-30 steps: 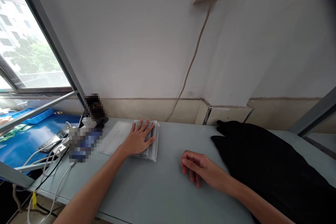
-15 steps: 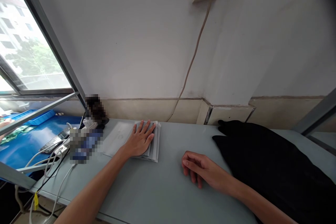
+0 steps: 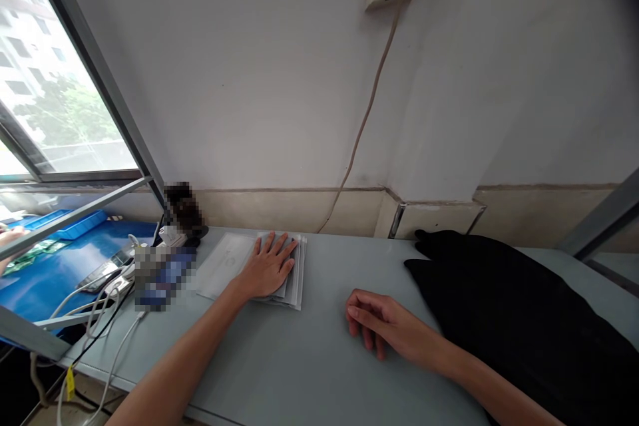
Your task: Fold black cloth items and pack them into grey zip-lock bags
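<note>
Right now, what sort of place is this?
Probably a workroom or light assembly area: a smooth grey bench, a neighbouring glossy blue table bearing a shallow blue tray, and a stack of flat translucent sleeves under the left hand.

Pale grey-green across the table (image 3: 319, 366); solid black on the cloth (image 3: 514, 319) at right; translucent white on the flat stack (image 3: 224, 261) at left; bright blue on the tray (image 3: 82, 225) at far left; yellow on the tag (image 3: 70, 383) at near left.

Translucent sleeves (image 3: 225, 262), stacked flat (edges uneven), on grey tabletop (image 3: 309, 366).
</note>
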Demonstrator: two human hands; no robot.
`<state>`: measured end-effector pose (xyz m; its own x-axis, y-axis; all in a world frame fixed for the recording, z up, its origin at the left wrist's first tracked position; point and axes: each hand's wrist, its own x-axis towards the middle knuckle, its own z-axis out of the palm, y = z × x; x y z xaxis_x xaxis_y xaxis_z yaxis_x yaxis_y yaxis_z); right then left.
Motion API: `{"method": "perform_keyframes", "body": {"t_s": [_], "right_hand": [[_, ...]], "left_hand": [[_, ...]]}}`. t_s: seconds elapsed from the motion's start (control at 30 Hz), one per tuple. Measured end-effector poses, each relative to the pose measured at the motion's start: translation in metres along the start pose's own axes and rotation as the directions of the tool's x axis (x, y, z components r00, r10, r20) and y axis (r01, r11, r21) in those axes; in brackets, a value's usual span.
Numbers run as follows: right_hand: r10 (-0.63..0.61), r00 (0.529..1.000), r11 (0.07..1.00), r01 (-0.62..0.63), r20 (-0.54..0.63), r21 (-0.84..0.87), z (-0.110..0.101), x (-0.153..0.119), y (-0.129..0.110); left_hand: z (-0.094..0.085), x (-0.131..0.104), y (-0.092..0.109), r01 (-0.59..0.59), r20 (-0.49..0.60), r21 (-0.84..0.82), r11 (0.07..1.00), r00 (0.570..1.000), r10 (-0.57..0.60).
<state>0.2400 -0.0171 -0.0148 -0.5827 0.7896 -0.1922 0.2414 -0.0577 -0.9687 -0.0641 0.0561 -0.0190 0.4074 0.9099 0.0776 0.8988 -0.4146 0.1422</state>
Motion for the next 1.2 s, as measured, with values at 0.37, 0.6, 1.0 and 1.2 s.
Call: {"method": "perform_keyframes", "body": {"t_s": [0.37,0.6,1.0,1.2], "right_hand": [[-0.004,1.000,1.000,0.004,0.008,-0.018,-0.0007,0.0000,0.0014],[-0.007,1.000,1.000,0.007,0.011,-0.014,-0.0010,0.0003,0.0011],[-0.021,1.000,1.000,0.021,0.015,-0.004,-0.0011,0.0005,0.0025],[-0.009,1.000,1.000,0.009,0.015,-0.004,-0.0007,0.0005,-0.0004]], "left_hand": [[-0.0002,-0.0027,-0.0021,0.016,0.007,-0.044,0.999,1.000,-0.016],[0.0017,-0.0045,-0.0004,0.020,-0.031,-0.026,0.999,0.999,-0.021],[0.0015,-0.0014,0.0024,-0.003,0.001,0.032,0.999,1.000,0.003],[0.0001,0.0024,0.0001,0.002,0.068,0.020,1.000,0.998,-0.004]]}}
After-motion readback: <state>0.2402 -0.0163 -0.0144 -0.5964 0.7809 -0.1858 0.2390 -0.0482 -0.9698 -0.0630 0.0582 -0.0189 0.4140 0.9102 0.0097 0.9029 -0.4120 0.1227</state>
